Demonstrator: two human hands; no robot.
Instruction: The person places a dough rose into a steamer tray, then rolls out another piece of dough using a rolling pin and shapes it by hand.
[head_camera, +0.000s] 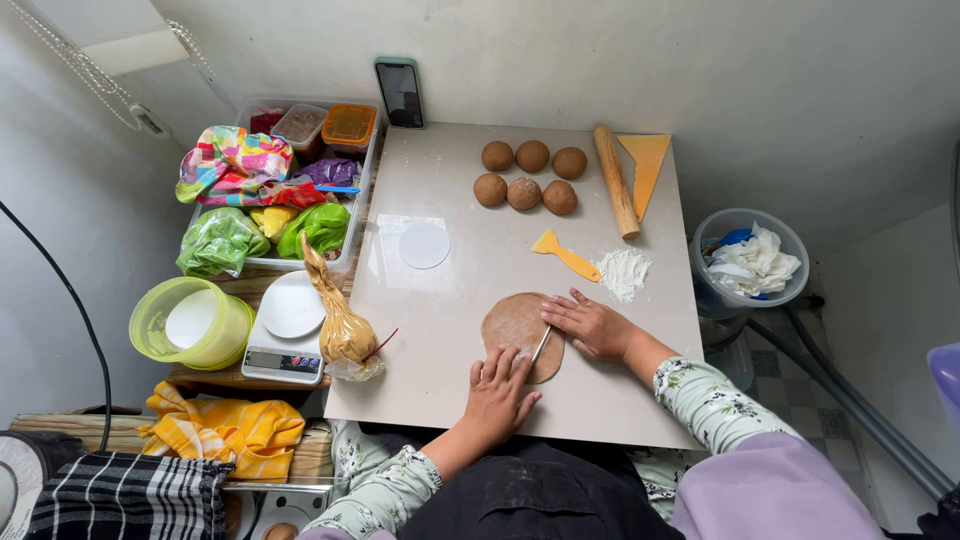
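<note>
A flat brown dough disc (512, 322) lies on the beige board (450, 180) near its front edge. My left hand (497, 393) rests flat on the disc's near edge, fingers spread. My right hand (592, 325) sits on the disc's right side and holds a thin knife (541, 345) against the dough. Several brown dough balls (529, 175) sit in two rows at the back of the board.
A wooden rolling pin (616, 180), a yellow triangular scraper (646, 165), a small yellow spatula (563, 254), a flour pile (625, 270) and a white round cutter (424, 245) lie on the board. A tied bag (342, 325), a scale (288, 330), a green tub (190, 322) and a bin of bags (280, 190) stand left. A bucket (748, 255) stands right.
</note>
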